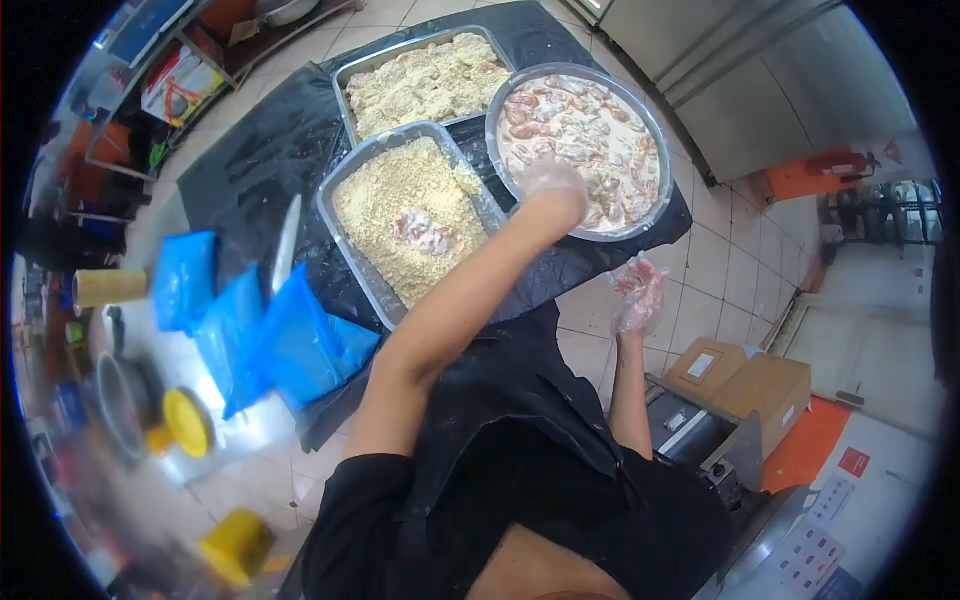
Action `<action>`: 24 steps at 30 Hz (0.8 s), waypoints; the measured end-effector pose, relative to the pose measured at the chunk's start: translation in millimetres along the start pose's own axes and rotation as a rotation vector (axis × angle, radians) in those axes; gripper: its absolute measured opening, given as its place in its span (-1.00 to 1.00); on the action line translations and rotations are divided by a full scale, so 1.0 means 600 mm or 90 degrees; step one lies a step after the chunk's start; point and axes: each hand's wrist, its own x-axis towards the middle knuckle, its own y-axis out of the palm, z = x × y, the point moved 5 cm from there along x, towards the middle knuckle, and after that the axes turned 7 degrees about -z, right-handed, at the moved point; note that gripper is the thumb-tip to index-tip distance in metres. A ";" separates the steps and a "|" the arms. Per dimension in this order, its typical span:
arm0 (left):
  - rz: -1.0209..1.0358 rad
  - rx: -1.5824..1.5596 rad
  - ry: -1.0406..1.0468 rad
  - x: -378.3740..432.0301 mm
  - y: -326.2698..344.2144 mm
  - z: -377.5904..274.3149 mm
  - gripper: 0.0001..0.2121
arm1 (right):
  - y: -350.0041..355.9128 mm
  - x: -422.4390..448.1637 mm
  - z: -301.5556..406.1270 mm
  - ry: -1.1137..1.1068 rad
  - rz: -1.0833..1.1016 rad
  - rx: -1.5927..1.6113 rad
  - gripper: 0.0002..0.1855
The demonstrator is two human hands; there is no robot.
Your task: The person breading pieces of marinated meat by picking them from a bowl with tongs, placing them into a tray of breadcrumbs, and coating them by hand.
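My left hand, in a clear plastic glove, reaches over the near left rim of a round bowl. Raw meat pieces, likely chicken, lie in white batter there; my fingertips are hard to make out against it. Left of the bowl, a rectangular tub holds pale breadcrumbs, with one batter-coated meat piece on top. Behind it, a metal tray is filled with crumb-coated pieces. My gloved right hand hangs beyond the table's near edge, fingers bent, its grip unclear.
Black plastic sheeting covers the table. Blue plastic bags and a knife-like blade lie at left, near a pan. Cardboard boxes stand at right on grey equipment. A steel cabinet rises behind the bowl.
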 end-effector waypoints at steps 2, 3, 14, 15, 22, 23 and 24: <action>0.082 -0.040 -0.010 -0.017 0.015 0.001 -0.76 | 0.004 -0.003 -0.003 -0.031 0.030 0.018 -0.40; 0.163 -0.078 -0.010 -0.034 0.021 0.004 -0.76 | 0.013 -0.014 -0.003 -0.017 0.050 0.013 -0.40; 0.043 -0.285 -0.332 -0.264 -0.026 0.268 -0.49 | 0.290 -0.237 0.117 -0.200 0.618 -0.262 -0.58; -0.056 -0.288 -0.400 -0.290 0.005 0.300 -0.41 | 0.318 -0.253 0.095 -0.274 0.678 -0.319 -0.61; -0.050 -0.518 -0.701 -0.313 0.136 0.382 -0.20 | 0.441 -0.178 -0.130 -0.333 0.801 -0.922 -0.40; -0.107 -0.541 -0.677 -0.325 0.161 0.401 -0.21 | 0.454 -0.181 -0.143 -0.342 0.818 -0.921 -0.40; -0.101 -0.546 -0.674 -0.311 0.155 0.386 -0.21 | 0.450 -0.158 -0.158 -0.223 0.770 -0.931 -0.37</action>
